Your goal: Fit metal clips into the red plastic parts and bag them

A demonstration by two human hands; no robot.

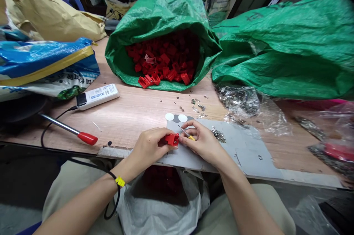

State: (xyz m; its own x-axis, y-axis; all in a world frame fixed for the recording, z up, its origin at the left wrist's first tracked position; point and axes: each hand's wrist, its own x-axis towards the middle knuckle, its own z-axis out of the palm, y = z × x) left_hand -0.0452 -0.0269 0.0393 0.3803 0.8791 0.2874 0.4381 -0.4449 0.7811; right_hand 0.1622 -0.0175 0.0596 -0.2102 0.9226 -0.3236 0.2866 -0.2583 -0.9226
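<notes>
Between the thumb and fingers of my left hand [151,144] is a small red plastic housing [172,139], held over the table's front edge. My right hand [203,141] comes close from the other side, its thumb and fingertips at the housing's right end. Tucked in that hand is a small screwdriver [187,133] with a yellow handle, its metal shaft pointing up and left, away from the housing. Whether the right fingertips also pinch a tiny part is too small to tell. A pile of small metal pieces [218,134] lies on the grey sheet [249,150] beside my right hand.
A green sack [166,10] full of red housings [166,62] opens toward me; another green sack [290,47] lies right. Plastic bags of metal parts [240,100] sit below it. On the left are a white power bank [98,96] and a red-tipped lever [87,138]. A pale sack [163,205] hangs below.
</notes>
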